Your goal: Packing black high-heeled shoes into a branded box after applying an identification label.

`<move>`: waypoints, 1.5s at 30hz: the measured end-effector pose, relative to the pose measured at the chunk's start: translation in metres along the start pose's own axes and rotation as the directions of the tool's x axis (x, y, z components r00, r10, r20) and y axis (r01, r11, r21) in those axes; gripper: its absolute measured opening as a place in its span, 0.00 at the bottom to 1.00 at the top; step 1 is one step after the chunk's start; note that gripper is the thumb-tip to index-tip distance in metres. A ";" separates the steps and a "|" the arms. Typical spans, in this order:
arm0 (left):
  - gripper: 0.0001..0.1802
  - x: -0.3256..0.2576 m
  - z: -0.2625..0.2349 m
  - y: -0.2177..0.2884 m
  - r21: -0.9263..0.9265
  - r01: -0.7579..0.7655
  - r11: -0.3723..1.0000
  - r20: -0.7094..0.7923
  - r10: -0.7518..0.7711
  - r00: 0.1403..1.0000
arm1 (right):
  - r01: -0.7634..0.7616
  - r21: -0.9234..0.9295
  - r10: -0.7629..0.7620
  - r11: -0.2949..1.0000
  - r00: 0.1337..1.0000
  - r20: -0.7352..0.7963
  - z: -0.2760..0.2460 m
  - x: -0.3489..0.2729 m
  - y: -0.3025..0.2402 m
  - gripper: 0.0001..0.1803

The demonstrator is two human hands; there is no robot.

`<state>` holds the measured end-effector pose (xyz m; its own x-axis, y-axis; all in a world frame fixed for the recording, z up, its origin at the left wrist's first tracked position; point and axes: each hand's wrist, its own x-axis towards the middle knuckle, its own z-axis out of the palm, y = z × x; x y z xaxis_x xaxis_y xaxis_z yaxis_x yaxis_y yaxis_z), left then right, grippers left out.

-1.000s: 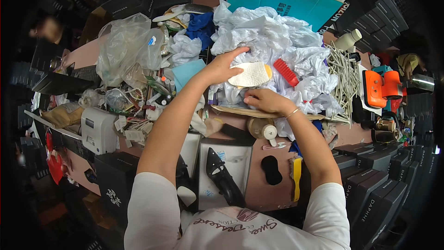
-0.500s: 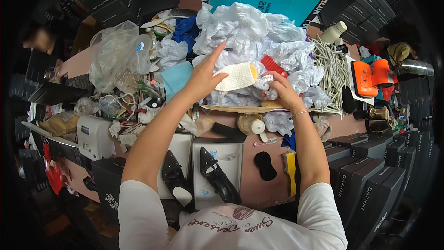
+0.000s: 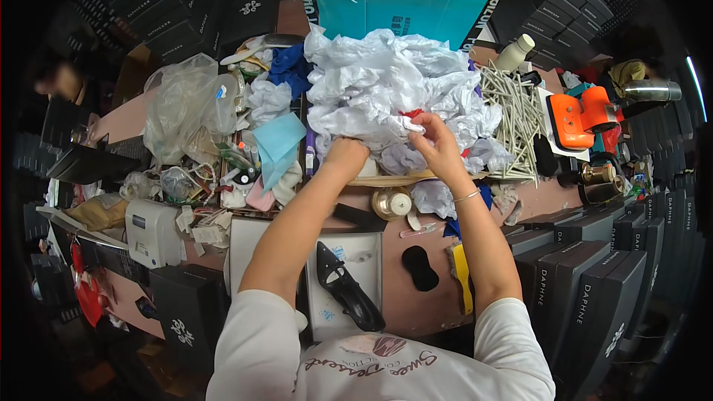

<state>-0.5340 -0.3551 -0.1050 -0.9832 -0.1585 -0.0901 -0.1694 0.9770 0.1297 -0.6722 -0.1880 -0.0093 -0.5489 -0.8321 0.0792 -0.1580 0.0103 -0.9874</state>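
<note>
currently i am pinching white tissue paper (image 3: 386, 89) with my right hand (image 3: 438, 145); my left hand (image 3: 345, 157) is fisted beside it, below the teal box (image 3: 401, 11).

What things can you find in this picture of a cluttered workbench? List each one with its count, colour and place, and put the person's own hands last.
tissue paper pile: one heap, white, centre top of the bench
red object: one, red, half buried in the pile by the right fingers
high-heeled shoe: one, black, in an open white box near the person
stick bundle: one, pale, right of the pile
tape roll: one, clear, between the forearms
teal sheet: one, teal, behind the pile
plastic bag: one, clear, left
orange tool: one, orange, far right
label printer: one, white, lower left
left hand: pressed into the pile
right hand: gripping paper in the pile
</note>
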 end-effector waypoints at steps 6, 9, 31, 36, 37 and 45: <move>0.22 -0.042 -0.074 0.020 -0.324 -0.186 0.928 -0.239 0.111 0.965 | -0.103 0.297 0.131 0.949 0.989 -0.076 -0.001 -0.041 -0.026 0.13; 0.32 -0.082 -0.116 0.058 -0.512 -0.159 0.844 -0.472 -0.122 0.873 | -0.034 0.130 0.053 0.991 0.987 -0.149 0.016 -0.070 -0.037 0.12; 0.16 -0.354 -0.036 0.154 -0.957 0.231 -0.177 0.258 -0.152 0.954 | 0.239 -0.251 -0.155 0.938 0.938 0.311 0.158 -0.304 -0.090 0.17; 0.18 -0.394 -0.036 0.175 -0.751 0.167 -0.639 0.291 -0.092 0.952 | 0.028 -0.110 0.010 0.994 0.944 0.330 0.161 -0.317 -0.092 0.11; 0.19 -0.399 -0.032 0.181 -0.738 0.165 -0.654 0.305 -0.105 0.947 | -0.068 -0.059 0.083 0.996 0.950 0.302 0.159 -0.321 -0.087 0.11; 0.19 -0.412 -0.010 0.175 -0.700 0.308 -0.645 0.419 -0.021 0.908 | 0.310 -0.424 -0.111 0.851 0.895 0.432 0.169 -0.346 -0.091 0.10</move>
<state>-0.1589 -0.1201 -0.0355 -0.8609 -0.1043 -0.4980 -0.2408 -0.7786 0.5795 -0.3289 0.0053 0.0298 -0.1197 -0.9854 0.1210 -0.6526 -0.0137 -0.7576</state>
